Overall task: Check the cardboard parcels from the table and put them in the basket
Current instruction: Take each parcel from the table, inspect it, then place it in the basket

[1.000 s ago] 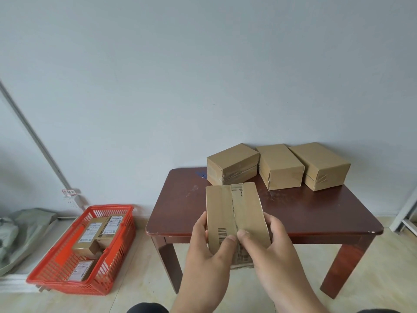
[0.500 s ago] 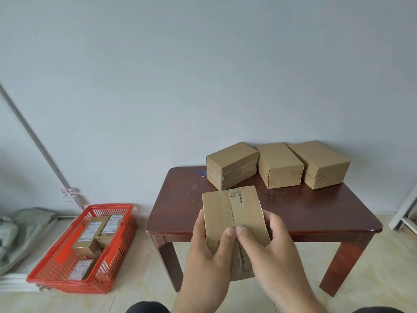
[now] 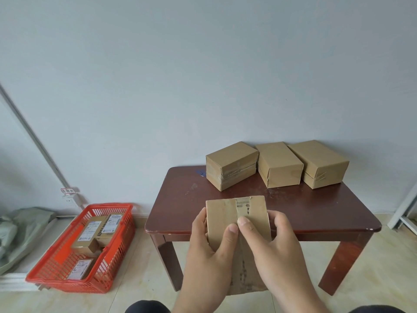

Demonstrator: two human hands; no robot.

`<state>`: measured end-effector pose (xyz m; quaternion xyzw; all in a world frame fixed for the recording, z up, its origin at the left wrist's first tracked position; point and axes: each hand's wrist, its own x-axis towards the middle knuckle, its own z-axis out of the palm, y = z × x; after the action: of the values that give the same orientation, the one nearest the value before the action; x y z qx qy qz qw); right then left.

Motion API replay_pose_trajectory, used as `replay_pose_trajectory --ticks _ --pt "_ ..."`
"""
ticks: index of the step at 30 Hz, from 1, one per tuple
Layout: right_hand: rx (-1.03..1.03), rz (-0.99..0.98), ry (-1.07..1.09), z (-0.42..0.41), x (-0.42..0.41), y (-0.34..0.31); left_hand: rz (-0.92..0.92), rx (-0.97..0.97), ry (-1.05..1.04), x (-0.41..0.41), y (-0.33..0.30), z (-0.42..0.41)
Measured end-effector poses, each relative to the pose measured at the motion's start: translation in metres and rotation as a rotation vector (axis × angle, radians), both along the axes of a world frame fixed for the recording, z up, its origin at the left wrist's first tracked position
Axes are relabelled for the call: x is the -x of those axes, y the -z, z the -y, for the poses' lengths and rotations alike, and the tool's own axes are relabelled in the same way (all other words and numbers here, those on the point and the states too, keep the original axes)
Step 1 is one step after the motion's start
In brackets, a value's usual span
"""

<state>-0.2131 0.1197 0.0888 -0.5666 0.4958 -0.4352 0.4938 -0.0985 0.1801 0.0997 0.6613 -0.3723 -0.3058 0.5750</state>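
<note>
A low, dark reddish-brown wooden surface [image 3: 293, 206] with rounded corners stands right of centre in the frame, against the pale wall. Three plain brown cardboard parcels sit in a row along its far edge: the left parcel [image 3: 231, 164] is turned at an angle, the middle parcel [image 3: 279, 163] stands just beside it, and the right parcel [image 3: 318, 163] is close against the middle one. At the lower left, a red plastic mesh basket [image 3: 56, 265] rests on the pale tiled floor [image 3: 383, 279], holding several labelled cardboard boxes [image 3: 90, 236].
</note>
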Motion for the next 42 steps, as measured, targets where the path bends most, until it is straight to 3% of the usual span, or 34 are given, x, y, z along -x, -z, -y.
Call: replay_pose_trajectory --ticks 7,20,28,34,42 --pt "0.062 -0.066 -0.062 -0.005 0.003 0.001 -0.098 -0.022 -0.028 -0.009 -0.006 0.0" --pt "0.04 -0.033 -0.027 -0.002 0.002 -0.006 -0.039 0.063 -0.026 0.003 -0.004 -0.002" --pt "0.114 -0.053 -0.053 -0.008 0.0 0.005 -0.089 0.038 -0.128 0.0 -0.01 0.0" --pt "0.024 0.022 -0.114 -0.003 0.002 0.003 -0.065 0.008 -0.143 0.006 -0.001 0.0" --pt "0.081 0.029 -0.032 0.007 -0.001 0.004 0.052 0.063 -0.187 0.014 0.011 0.008"
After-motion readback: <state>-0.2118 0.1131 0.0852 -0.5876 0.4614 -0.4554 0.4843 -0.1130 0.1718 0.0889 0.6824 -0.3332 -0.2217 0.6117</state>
